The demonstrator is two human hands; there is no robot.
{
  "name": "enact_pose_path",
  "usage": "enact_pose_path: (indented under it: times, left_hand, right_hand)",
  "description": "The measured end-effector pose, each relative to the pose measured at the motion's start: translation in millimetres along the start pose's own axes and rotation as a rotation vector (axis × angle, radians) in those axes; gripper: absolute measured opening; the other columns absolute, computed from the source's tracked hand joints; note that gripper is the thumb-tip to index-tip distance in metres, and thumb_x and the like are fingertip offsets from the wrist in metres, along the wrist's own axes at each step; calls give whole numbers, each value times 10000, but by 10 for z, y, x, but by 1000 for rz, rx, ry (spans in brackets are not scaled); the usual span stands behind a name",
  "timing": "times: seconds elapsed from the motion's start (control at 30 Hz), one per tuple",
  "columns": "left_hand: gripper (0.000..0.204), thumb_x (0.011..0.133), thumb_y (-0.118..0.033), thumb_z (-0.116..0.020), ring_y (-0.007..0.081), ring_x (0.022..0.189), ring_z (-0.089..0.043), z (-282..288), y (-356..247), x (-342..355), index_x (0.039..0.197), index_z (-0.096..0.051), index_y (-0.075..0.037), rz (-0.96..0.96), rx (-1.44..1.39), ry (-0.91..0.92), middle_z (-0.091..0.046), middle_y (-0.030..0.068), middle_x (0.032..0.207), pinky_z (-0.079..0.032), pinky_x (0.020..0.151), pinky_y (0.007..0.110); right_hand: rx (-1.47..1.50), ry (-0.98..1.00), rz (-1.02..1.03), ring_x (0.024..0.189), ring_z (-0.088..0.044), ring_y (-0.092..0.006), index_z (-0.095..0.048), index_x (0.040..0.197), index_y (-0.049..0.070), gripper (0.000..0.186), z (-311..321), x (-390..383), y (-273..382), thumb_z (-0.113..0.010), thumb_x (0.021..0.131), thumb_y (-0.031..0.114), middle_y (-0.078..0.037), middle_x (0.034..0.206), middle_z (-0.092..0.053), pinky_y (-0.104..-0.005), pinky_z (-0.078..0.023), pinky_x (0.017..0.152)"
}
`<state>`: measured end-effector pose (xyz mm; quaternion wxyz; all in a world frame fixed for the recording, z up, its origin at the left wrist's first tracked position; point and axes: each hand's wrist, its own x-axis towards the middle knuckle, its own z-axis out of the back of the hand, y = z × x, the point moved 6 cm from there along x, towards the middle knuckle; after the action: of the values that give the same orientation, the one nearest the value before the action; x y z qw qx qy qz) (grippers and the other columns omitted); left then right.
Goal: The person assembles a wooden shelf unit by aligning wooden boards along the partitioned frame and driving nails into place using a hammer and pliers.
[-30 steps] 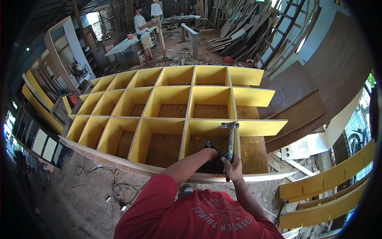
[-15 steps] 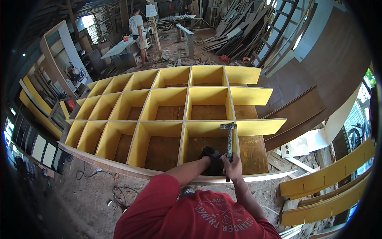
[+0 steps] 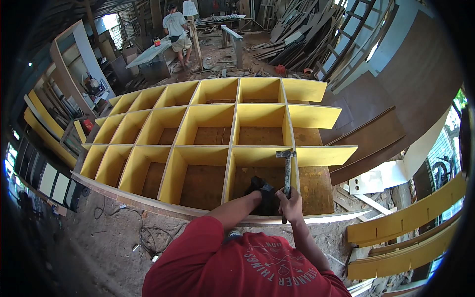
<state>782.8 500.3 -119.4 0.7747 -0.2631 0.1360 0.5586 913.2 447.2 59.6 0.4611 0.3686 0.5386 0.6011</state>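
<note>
My right hand [image 3: 291, 204] is closed round the handle of a hammer [image 3: 287, 173]. The hammer stands nearly upright, its metal head at the top, beside the divider at the right side of a front compartment. My left arm reaches into that same compartment of a large yellow grid shelf unit [image 3: 198, 148], which lies on its back. Something black, perhaps a glove, covers my left hand [image 3: 262, 189], and its fingers cannot be made out in the shadow. Yellow shelf boards [image 3: 326, 155] stick out past the last upright on the right.
Slotted yellow boards [image 3: 405, 213] lie stacked at the right. Brown sheet panels [image 3: 363, 138] lean behind them. A cable [image 3: 143, 230] winds over the dirt floor at left. Farther back, a person [image 3: 177, 34] is beside a worktable [image 3: 148, 55], near heaped timber [image 3: 302, 42].
The shelf unit sits slightly higher in the picture. My hands and the hammer keep nearly the same pose. The person at the back has shifted and now leans toward the worktable.
</note>
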Motion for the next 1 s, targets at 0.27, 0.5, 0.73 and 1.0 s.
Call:
enact_pose_path:
  times: [0.27,0.5,0.73,1.0]
  left_hand:
    - [231,907,-119,-654,275,937,-706,5,102,-9,1101,-766,-60,-53,-181,18,-745,166,1034,-564,857,411]
    - [221,887,-103,-673,260,904,-705,28,317,-96,1083,-764,-58,-126,-777,-18,-748,159,991,-563,841,406]
    - [228,837,-88,-710,260,879,-720,295,501,-481,1056,-763,-54,-70,-513,-183,-756,160,939,-567,816,420]
    - [210,882,-70,-716,268,931,-774,1047,331,-1245,1067,-701,27,53,-474,-358,-758,216,930,-590,755,425]
  right_hand:
    - [34,13,-11,417,-558,-110,-633,946,-3,186,-15,9,-20,-655,1020,167,-26,559,-565,-279,-422,406]
    - [1,1,-25,422,-560,-112,-631,955,7,177,6,10,-14,-673,1011,170,-22,567,-562,-285,-427,405]
    - [-3,-12,-28,424,-564,-114,-623,957,9,190,2,38,-22,-694,1007,178,-19,593,-562,-283,-432,404]
    - [11,0,-55,424,-567,-120,-626,950,2,217,14,-10,-51,-692,1009,200,-25,596,-569,-287,-437,402]
